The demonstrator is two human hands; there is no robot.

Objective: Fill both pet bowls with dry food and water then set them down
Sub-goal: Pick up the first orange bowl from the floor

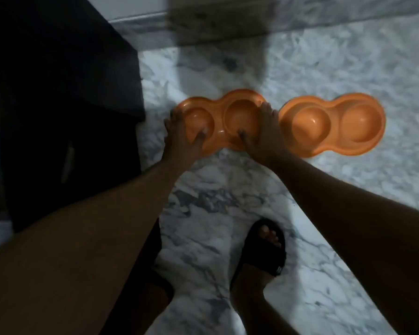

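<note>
Now, hands on bowl
Left hand (179,139) and right hand (266,134) clamp the ends of the left orange bowl (237,114); second bowl (334,126) lies beside.

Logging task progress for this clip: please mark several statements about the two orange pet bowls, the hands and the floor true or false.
1. The left hand and right hand both grip the left orange plastic two-well pet bowl. True.
2. The right orange plastic two-well pet bowl holds dry food. False: its wells look empty.
3. The bowls sit over a wooden table. False: beneath them is a grey-veined marble floor.
4. A black slide sandal is on the visible foot. True.
</note>
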